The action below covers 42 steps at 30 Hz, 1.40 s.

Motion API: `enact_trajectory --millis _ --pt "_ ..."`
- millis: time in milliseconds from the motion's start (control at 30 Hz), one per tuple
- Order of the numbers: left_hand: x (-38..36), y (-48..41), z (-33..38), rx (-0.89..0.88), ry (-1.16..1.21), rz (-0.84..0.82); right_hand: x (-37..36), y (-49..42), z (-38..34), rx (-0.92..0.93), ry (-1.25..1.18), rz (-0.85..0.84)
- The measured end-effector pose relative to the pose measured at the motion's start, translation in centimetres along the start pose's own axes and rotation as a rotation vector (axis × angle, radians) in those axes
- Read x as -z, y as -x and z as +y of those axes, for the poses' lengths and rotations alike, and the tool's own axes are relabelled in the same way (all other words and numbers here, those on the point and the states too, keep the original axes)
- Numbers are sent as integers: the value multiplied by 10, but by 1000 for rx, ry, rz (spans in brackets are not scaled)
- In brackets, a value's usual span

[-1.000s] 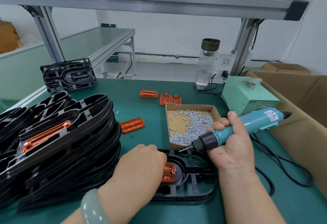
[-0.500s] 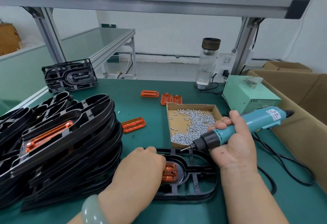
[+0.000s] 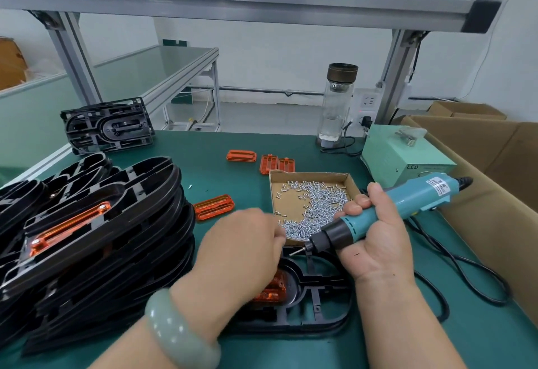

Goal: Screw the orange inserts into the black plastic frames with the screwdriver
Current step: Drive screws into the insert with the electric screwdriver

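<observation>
Orange plastic marks the insert (image 3: 272, 288), seated in the black frame (image 3: 317, 310) that lies flat on the bench (image 3: 436, 339) right under both hands. The right hand (image 3: 375, 240) is wrapped round the teal screwdriver (image 3: 407, 202), its bit poised just above the frame's far end, waiting for a screw, I'd say. The left hand (image 3: 241, 246) is a blur at the near edge of the cardboard tray (image 3: 308, 173) of screws (image 3: 317, 208); I can't tell whether it pinches one.

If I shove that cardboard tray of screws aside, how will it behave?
The cardboard tray looks thin and shallow, so it probably slides easily and may flex. Its loose screws would likely shift and could spill over the low walls if jolted.
</observation>
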<state>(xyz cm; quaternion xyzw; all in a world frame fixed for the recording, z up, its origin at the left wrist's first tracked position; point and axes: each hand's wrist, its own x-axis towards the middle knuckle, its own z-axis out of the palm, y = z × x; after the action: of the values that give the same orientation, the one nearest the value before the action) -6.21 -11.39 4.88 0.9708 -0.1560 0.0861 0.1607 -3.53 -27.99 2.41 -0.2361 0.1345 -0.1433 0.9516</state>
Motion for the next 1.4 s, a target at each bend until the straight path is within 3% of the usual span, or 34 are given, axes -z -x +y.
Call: enact_trajectory --millis 100,167,400,467,600,967,1300,1400 --pt "-4 -30 9 -32 125 42 0 0 0 2 20 -4" --pt "-12 -51 12 -61 150 -16 -1 -1 1 0 30 -9" --pt "-38 -92 16 -107 -143 -510 -2 0 3 10 59 -15" --pt "-37 -90 16 -116 -163 -567 -2 0 3 10 59 -16" --pt "-34 -86 16 -131 -96 -463 -2 1 3 3 59 -14" --pt "-35 -87 13 42 219 -196 -3 0 2 6 52 -8" --pt "-33 -88 13 172 568 -107 -1 0 1 2 44 -22" --pt "-31 -87 13 179 562 -95 -1 0 2 -2 57 -40"
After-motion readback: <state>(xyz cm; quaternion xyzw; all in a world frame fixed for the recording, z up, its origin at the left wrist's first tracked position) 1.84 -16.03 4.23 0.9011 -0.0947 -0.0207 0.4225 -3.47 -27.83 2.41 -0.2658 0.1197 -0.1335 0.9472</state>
